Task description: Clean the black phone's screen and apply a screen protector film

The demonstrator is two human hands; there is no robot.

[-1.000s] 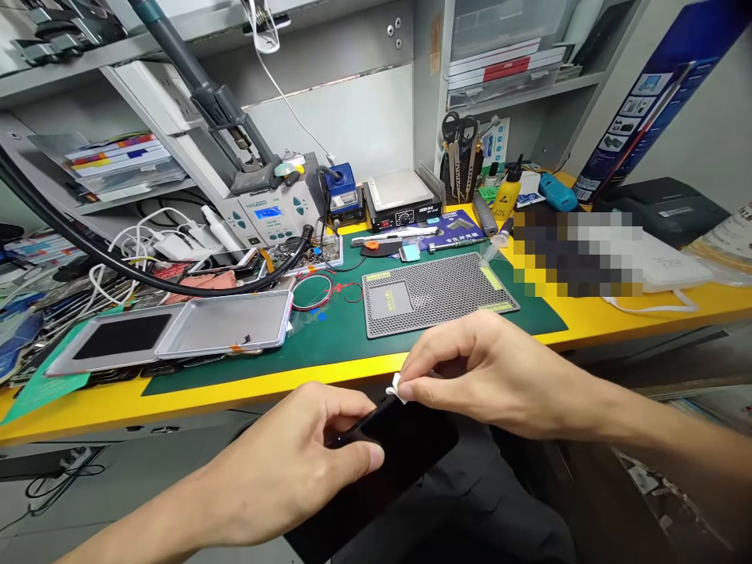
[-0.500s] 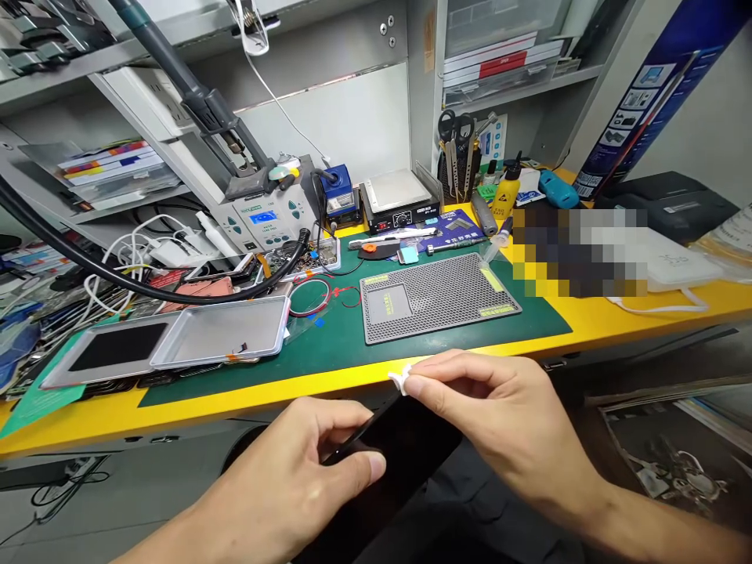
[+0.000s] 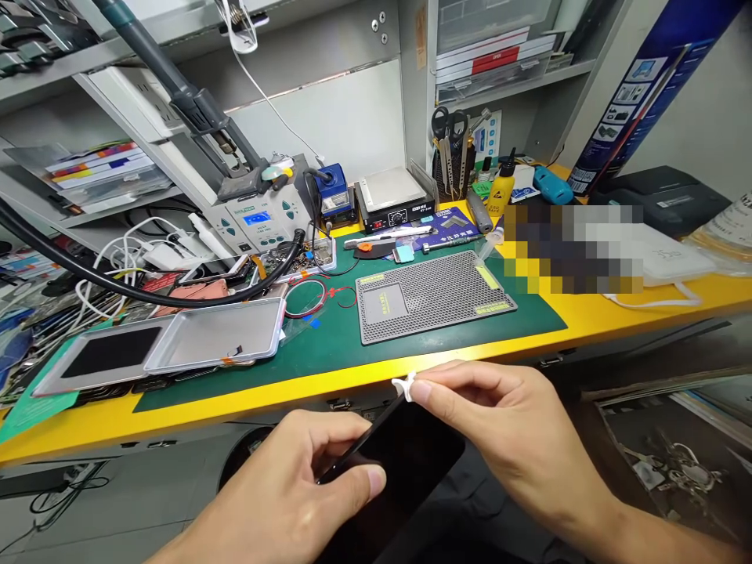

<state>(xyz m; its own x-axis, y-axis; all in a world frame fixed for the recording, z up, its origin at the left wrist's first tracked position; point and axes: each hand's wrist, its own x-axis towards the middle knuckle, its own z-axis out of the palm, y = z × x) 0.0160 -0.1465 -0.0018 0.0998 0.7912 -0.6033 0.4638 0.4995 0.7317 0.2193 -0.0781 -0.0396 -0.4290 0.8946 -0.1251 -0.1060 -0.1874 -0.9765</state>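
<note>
My left hand (image 3: pixel 320 478) grips the side edge of a black phone (image 3: pixel 405 462), thumb on its dark glass face and fingers behind. The phone is tilted, in front of the bench's yellow edge. My right hand (image 3: pixel 499 427) pinches a small crumpled white wipe (image 3: pixel 404 386) between thumb and fingertips, at the phone's upper corner. The wipe touches the edge there. The phone's lower part fades into dark clothing, and my right hand's fingers hide its far corner.
A grey perforated mat (image 3: pixel 435 298) lies on the green work mat (image 3: pixel 329 352). Left of it is a shallow tray (image 3: pixel 217 337); behind stand a hot-air station (image 3: pixel 258 215) and a heating plate (image 3: pixel 393 204). A black hose (image 3: pixel 146 294) arcs across the left. A yellow bottle (image 3: pixel 502 190) stands back right.
The view has shifted slightly, so the bench sits a little further left. Both hands keep their holds; more of the phone's dark face shows between them.
</note>
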